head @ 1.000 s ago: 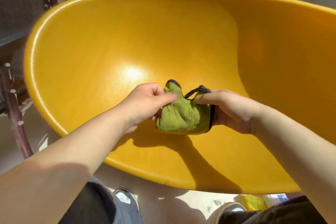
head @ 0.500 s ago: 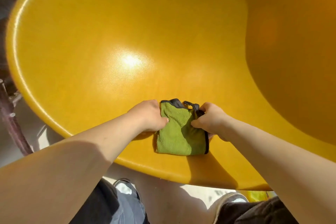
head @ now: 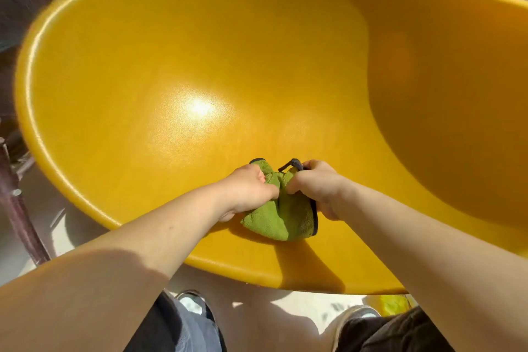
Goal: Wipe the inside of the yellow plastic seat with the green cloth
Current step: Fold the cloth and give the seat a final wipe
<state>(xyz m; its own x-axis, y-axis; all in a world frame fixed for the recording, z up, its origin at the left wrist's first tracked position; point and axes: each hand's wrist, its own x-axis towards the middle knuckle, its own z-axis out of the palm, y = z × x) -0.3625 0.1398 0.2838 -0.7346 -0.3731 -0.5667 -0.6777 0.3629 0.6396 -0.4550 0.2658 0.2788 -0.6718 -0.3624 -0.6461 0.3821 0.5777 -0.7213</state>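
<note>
head view looks down into the yellow plastic seat [head: 143, 88], a wide glossy shell with a bright sun glare near its middle. the green cloth [head: 278, 217], edged in dark trim, lies bunched on the inner surface near the front rim, closest to the person. the left hand [head: 248, 188] and the right hand [head: 317, 188] meet over it, knuckles nearly touching, the fingers of both curled and clamped on the cloth's upper folds. the step in hand looks like gathering or refolding the cloth into a pad, not a wiping stroke yet. the next move likely calls for settling the cloth flat under one palm, then pressing it against the shell and sweeping outward across the broad unwiped bowl toward the far wall.
</note>
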